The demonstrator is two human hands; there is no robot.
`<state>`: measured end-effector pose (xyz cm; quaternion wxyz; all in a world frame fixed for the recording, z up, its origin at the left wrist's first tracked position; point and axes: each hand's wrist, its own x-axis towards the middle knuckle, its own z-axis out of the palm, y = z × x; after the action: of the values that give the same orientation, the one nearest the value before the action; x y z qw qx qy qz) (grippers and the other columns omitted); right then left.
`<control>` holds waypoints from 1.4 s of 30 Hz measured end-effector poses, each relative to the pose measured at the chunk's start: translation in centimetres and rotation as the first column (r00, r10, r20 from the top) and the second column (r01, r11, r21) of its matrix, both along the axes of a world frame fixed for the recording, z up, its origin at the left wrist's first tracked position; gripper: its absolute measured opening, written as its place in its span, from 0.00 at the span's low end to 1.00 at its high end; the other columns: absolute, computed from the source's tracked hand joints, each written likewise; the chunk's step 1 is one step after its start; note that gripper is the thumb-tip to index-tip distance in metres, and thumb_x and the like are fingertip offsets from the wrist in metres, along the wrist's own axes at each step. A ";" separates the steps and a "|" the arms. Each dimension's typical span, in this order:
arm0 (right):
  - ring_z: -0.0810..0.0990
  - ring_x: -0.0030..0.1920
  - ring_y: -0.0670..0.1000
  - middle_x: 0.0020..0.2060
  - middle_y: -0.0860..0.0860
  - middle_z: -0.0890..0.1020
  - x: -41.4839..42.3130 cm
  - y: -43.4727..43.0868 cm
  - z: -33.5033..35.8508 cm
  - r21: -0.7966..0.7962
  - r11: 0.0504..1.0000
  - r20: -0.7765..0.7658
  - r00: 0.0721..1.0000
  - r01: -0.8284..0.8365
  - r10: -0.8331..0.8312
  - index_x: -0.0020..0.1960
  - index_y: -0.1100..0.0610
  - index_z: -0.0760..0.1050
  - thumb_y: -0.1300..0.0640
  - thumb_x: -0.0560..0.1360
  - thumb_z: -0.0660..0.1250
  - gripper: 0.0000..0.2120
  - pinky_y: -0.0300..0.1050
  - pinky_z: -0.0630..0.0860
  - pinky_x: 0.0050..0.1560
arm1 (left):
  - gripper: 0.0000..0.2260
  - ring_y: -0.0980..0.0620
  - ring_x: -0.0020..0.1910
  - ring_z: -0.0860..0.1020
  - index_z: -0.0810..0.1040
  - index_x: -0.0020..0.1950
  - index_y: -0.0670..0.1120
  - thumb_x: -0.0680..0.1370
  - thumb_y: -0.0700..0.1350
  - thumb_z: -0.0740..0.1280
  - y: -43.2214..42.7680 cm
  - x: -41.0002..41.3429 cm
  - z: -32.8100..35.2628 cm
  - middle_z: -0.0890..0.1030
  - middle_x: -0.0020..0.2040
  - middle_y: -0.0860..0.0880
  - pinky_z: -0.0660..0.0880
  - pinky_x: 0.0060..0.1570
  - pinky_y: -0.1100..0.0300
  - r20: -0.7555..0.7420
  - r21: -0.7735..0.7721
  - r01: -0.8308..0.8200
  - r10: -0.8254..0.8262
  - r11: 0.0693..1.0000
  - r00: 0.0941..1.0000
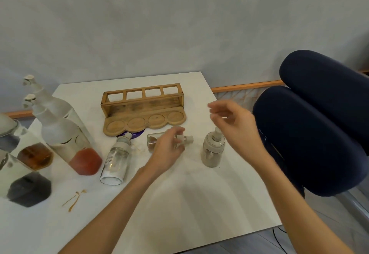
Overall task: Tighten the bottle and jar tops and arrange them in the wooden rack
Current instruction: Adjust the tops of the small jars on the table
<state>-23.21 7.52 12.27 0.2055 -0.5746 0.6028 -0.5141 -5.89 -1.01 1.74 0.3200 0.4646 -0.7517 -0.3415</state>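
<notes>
Three small glass jars to grip by the body

Three loose in front of the empty wooden rack: a clear glass jar lying on its side with brown powder, likely light, smooth, breakable, prone to roll. Left hand over it, fingers apart, contact unclear. Right hand above the upright grey-topped jar, fingers loosely spread, empty. Labelled sugar jar lying left.

A white table carries a wooden rack far, jars mid-table, tall bottles left, small spoons near-left
</notes>
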 end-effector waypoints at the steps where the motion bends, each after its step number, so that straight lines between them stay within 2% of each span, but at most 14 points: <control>1: 0.81 0.46 0.41 0.46 0.45 0.83 1.2 -0.2 -0.2 0.021 0.999 0.033 0.999 -0.043 0.043 0.54 0.52 0.80 0.64 0.76 0.68 0.11 0.32 0.77 0.47 | 0.18 0.54 0.49 0.79 0.75 0.64 0.45 0.75 0.36 0.70 -0.7 0.7 0.4 0.78 0.58 0.51 0.72 0.43 0.72 0.015 -0.004 -0.020 0.020 1.000 1.000; 4: 0.79 0.40 0.40 0.42 0.47 0.82 4.9 -1.8 -3.5 0.198 0.976 0.083 0.993 -0.095 0.080 0.56 0.51 0.77 0.64 0.74 0.67 0.13 0.33 0.76 0.45 | 0.19 0.52 0.54 0.77 0.74 0.65 0.46 0.75 0.37 0.70 -2.8 2.5 1.0 0.77 0.61 0.50 0.73 0.48 0.62 0.107 0.011 -0.047 0.046 0.999 0.993; 7: 0.81 0.46 0.50 0.46 0.52 0.82 7.5 -3.4 -7.8 0.459 0.886 0.229 0.972 -0.061 -0.052 0.65 0.53 0.67 0.58 0.75 0.67 0.20 0.48 0.79 0.52 | 0.22 0.49 0.60 0.74 0.72 0.68 0.46 0.75 0.39 0.70 -4.7 3.8 1.1 0.75 0.65 0.47 0.72 0.57 0.58 0.288 -0.004 -0.029 0.029 1.000 0.957; 9: 0.79 0.49 0.54 0.52 0.54 0.80 8.5 -4.1 -9.6 0.536 0.843 0.277 0.951 -0.034 -0.138 0.68 0.54 0.61 0.56 0.76 0.65 0.23 0.50 0.76 0.48 | 0.25 0.47 0.65 0.72 0.69 0.70 0.47 0.74 0.42 0.72 -5.7 4.2 1.1 0.73 0.68 0.46 0.70 0.61 0.55 0.394 0.004 0.021 -0.021 1.000 0.919; 12: 0.73 0.50 0.53 0.55 0.54 0.75 9.3 -5.2 -10.9 0.551 0.834 0.279 0.935 0.029 -0.217 0.71 0.58 0.57 0.58 0.79 0.62 0.24 0.41 0.67 0.46 | 0.32 0.46 0.68 0.70 0.65 0.74 0.46 0.73 0.46 0.74 -6.9 4.3 0.8 0.68 0.72 0.46 0.68 0.64 0.55 0.497 0.065 0.092 -0.112 0.994 0.860; 15: 0.73 0.48 0.52 0.55 0.55 0.76 9.7 -6.2 -11.7 0.556 0.829 0.319 0.904 0.065 -0.285 0.68 0.58 0.61 0.59 0.78 0.62 0.20 0.41 0.68 0.39 | 0.37 0.47 0.71 0.67 0.62 0.76 0.47 0.71 0.48 0.75 -7.7 4.3 0.4 0.66 0.74 0.46 0.66 0.66 0.55 0.548 0.120 0.123 -0.168 0.985 0.819; 19: 0.74 0.48 0.53 0.50 0.52 0.76 10.1 -7.0 -12.3 0.559 0.823 0.334 0.883 0.096 -0.330 0.65 0.56 0.63 0.58 0.78 0.61 0.16 0.43 0.68 0.45 | 0.38 0.47 0.71 0.66 0.63 0.75 0.48 0.69 0.50 0.76 -8.1 4.5 -0.3 0.66 0.74 0.47 0.67 0.67 0.54 0.591 0.178 0.123 -0.206 0.976 0.780; 23: 0.76 0.48 0.54 0.48 0.51 0.76 10.2 -7.2 -12.6 0.561 0.824 0.351 0.877 0.083 -0.328 0.63 0.54 0.63 0.59 0.78 0.61 0.15 0.44 0.70 0.42 | 0.39 0.47 0.70 0.67 0.63 0.75 0.47 0.68 0.49 0.77 -8.1 4.6 -0.8 0.67 0.72 0.47 0.69 0.66 0.50 0.625 0.162 0.127 -0.201 0.979 0.754; 28: 0.78 0.49 0.55 0.44 0.49 0.75 10.5 -7.8 -12.6 0.564 0.822 0.368 0.867 0.080 -0.337 0.64 0.52 0.63 0.59 0.77 0.61 0.16 0.54 0.79 0.50 | 0.36 0.46 0.67 0.69 0.65 0.74 0.44 0.70 0.48 0.76 -7.9 4.3 -1.3 0.69 0.70 0.45 0.69 0.64 0.54 0.617 0.087 0.113 -0.143 0.990 0.774; 32: 0.78 0.51 0.56 0.48 0.52 0.77 10.8 -8.1 -12.5 0.549 0.833 0.388 0.860 0.073 -0.332 0.64 0.52 0.63 0.60 0.76 0.62 0.18 0.58 0.79 0.54 | 0.33 0.46 0.63 0.72 0.67 0.72 0.43 0.71 0.47 0.76 -7.5 4.3 -1.6 0.71 0.68 0.45 0.70 0.60 0.55 0.577 0.050 0.086 -0.099 0.995 0.811; 35: 0.79 0.50 0.55 0.53 0.55 0.78 10.7 -8.0 -12.3 0.504 0.860 0.372 0.878 0.082 -0.301 0.66 0.52 0.63 0.59 0.77 0.63 0.19 0.51 0.79 0.48 | 0.32 0.46 0.65 0.72 0.68 0.72 0.42 0.71 0.46 0.75 -6.8 4.5 -2.0 0.70 0.68 0.45 0.69 0.60 0.56 0.512 0.015 0.045 -0.046 0.999 0.858; 38: 0.76 0.48 0.51 0.57 0.55 0.76 10.3 -8.1 -11.9 0.430 0.898 0.295 0.926 0.093 -0.237 0.69 0.51 0.64 0.59 0.77 0.63 0.22 0.34 0.70 0.38 | 0.30 0.47 0.64 0.72 0.68 0.71 0.43 0.71 0.47 0.74 -5.9 4.5 -2.5 0.71 0.67 0.47 0.68 0.57 0.59 0.379 0.007 -0.041 0.036 0.999 0.925; 40: 0.73 0.46 0.46 0.57 0.54 0.72 10.0 -8.1 -11.2 0.390 0.917 0.237 0.954 0.081 -0.185 0.71 0.49 0.64 0.61 0.77 0.63 0.24 0.32 0.68 0.41 | 0.29 0.48 0.62 0.74 0.69 0.69 0.46 0.71 0.48 0.75 -5.3 4.4 -2.8 0.72 0.64 0.48 0.69 0.55 0.59 0.267 0.050 -0.111 0.094 0.993 0.959; 42: 0.74 0.48 0.48 0.56 0.52 0.69 9.7 -8.0 -10.4 0.357 0.932 0.172 0.976 0.065 -0.134 0.72 0.48 0.63 0.62 0.78 0.62 0.25 0.35 0.68 0.50 | 0.29 0.47 0.58 0.77 0.70 0.68 0.47 0.70 0.50 0.76 -4.8 4.0 -3.0 0.74 0.61 0.48 0.73 0.56 0.54 0.148 0.117 -0.161 0.143 0.980 0.979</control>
<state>-13.47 -0.50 1.91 0.3352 -0.4448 0.6901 -0.4620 -1.93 -5.76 -1.30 0.2616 0.5630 -0.7108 -0.3306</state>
